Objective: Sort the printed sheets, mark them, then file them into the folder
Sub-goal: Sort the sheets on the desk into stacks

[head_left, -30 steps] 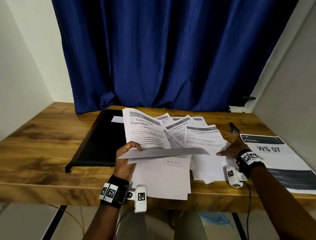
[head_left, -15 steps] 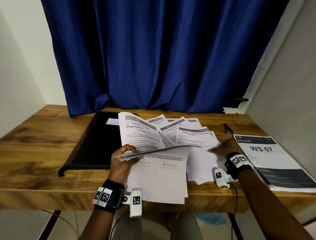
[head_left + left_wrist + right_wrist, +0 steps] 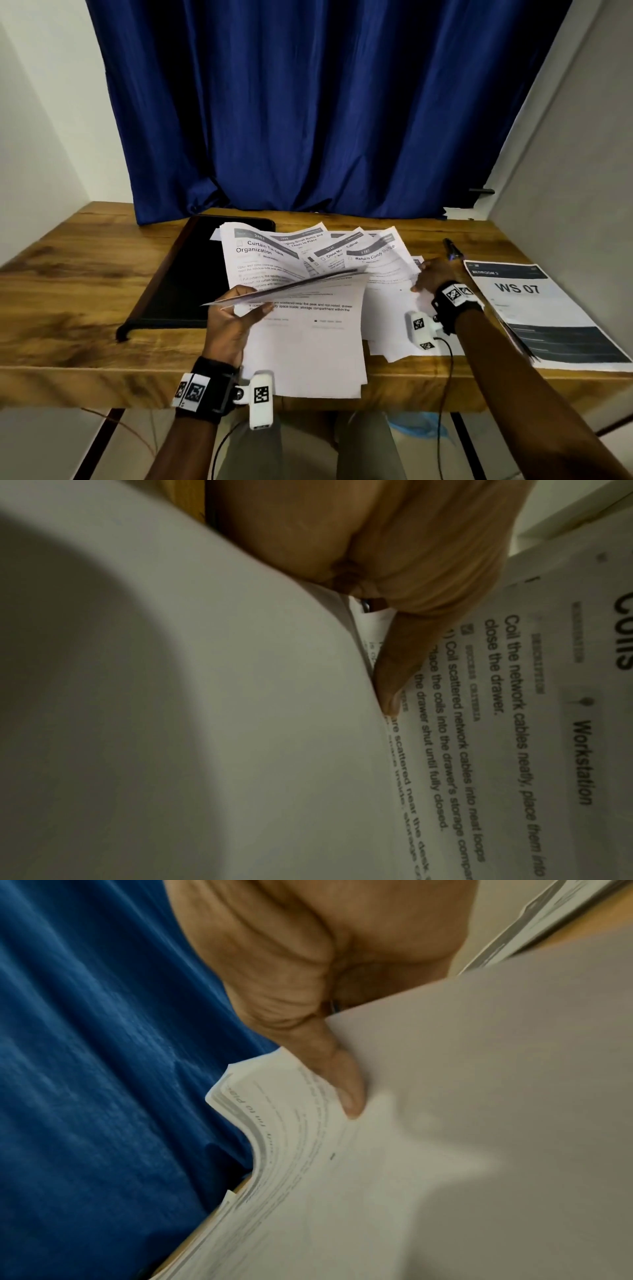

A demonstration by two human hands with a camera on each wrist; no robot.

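Note:
Several printed sheets stand fanned above the wooden table, and my left hand grips them at their lower left edge. The left wrist view shows the thumb pressed on a sheet about coiling network cables. My right hand holds the right edge of the spread sheets; its thumb pinches curled sheet edges. More sheets lie flat under the fan. A black folder lies shut to the left. A dark pen lies at the back right.
A large sheet marked WS 07 lies at the table's right side, past its front edge. A blue curtain hangs behind the table. White walls close in on both sides. Some sheets overhang the front edge.
The top sheet in my left hand has tilted, its right end now higher. My right hand stays at the right edge of the sheets. The head view has shifted slightly.

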